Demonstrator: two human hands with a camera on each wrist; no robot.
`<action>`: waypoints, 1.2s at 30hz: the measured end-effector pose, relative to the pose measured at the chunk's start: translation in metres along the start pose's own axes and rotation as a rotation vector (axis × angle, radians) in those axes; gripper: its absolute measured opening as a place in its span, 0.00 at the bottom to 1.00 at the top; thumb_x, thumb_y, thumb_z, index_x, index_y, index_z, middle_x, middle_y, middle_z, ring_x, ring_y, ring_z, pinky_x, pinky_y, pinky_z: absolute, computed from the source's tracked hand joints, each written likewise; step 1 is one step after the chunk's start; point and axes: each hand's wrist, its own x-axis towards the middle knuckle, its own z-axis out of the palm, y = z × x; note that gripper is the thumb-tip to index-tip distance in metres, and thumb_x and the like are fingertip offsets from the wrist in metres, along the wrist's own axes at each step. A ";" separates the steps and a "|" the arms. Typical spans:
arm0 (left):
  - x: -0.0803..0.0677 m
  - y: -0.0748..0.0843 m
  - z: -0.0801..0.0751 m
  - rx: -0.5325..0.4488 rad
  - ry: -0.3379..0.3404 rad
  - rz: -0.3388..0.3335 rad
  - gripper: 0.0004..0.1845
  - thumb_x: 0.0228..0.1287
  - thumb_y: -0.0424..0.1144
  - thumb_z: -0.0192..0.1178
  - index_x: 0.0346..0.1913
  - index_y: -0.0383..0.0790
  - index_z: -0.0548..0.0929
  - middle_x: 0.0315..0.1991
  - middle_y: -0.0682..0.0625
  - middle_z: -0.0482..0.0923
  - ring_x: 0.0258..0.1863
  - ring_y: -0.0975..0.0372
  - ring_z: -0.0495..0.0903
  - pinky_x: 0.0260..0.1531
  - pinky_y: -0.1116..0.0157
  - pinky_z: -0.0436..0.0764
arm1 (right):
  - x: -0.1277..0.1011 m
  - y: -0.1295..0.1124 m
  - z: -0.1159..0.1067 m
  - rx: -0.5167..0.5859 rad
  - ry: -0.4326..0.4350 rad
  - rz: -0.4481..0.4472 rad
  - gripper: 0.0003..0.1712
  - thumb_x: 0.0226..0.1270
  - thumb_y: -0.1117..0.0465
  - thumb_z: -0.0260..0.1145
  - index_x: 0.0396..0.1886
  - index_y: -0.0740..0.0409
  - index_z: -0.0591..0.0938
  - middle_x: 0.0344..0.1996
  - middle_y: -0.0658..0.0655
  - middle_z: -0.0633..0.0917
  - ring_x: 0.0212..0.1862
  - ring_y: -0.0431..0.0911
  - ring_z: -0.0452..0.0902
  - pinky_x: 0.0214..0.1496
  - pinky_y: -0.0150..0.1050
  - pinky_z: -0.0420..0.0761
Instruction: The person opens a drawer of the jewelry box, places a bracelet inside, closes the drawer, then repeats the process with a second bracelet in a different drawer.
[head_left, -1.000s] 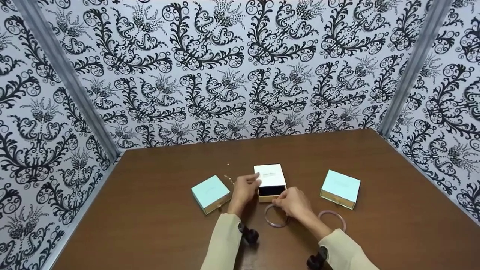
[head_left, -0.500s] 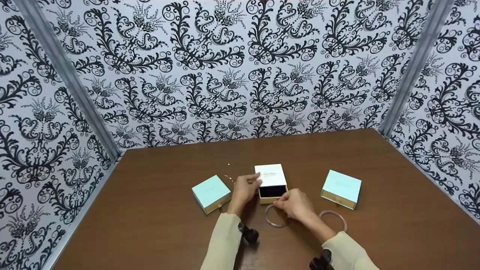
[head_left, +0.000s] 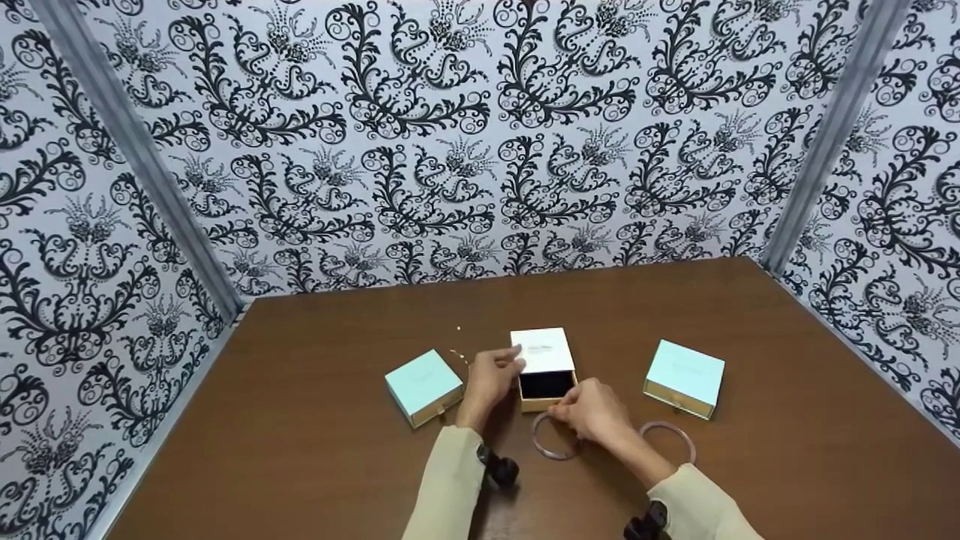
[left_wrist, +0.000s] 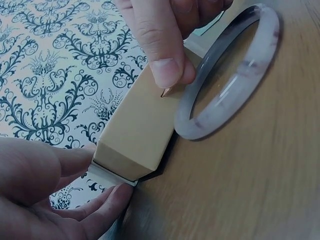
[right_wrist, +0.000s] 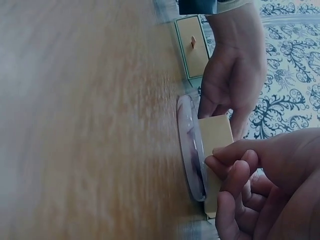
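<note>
A white drawer-style jewelry box [head_left: 541, 349] lies at the middle of the table, its drawer [head_left: 536, 405] partly out toward me and dark inside. My left hand [head_left: 491, 381] holds the left side of the box's sleeve; in the left wrist view its thumb and fingers grip the sleeve's edge. With thumb and forefinger, my right hand [head_left: 592, 409] pinches the small pull tab [left_wrist: 167, 92] on the drawer's tan front. A pale, purple-mottled bangle [left_wrist: 230, 95] lies on the table right against or just before the drawer front, below the right hand.
A mint-green box [head_left: 424, 384] is left of the hands; another mint-green box [head_left: 684, 375] stands to the right. A second bangle [head_left: 679, 435] lies beside the right forearm. Behind the left hand is a thin beaded chain [head_left: 459, 355]. Patterned walls [head_left: 465, 187] enclose the table [head_left: 337, 450].
The drawer has slid a little farther out of the sleeve, toward me, with my right hand. The nearby bangle has shifted slightly toward me. My left hand has stayed in place on the sleeve.
</note>
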 end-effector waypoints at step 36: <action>0.000 -0.003 -0.002 0.018 0.014 0.016 0.16 0.68 0.38 0.65 0.57 0.45 0.86 0.54 0.42 0.86 0.53 0.53 0.86 0.46 0.61 0.85 | -0.013 -0.004 -0.006 -0.104 -0.049 -0.025 0.13 0.60 0.53 0.75 0.17 0.47 0.89 0.10 0.47 0.81 0.18 0.41 0.74 0.28 0.38 0.68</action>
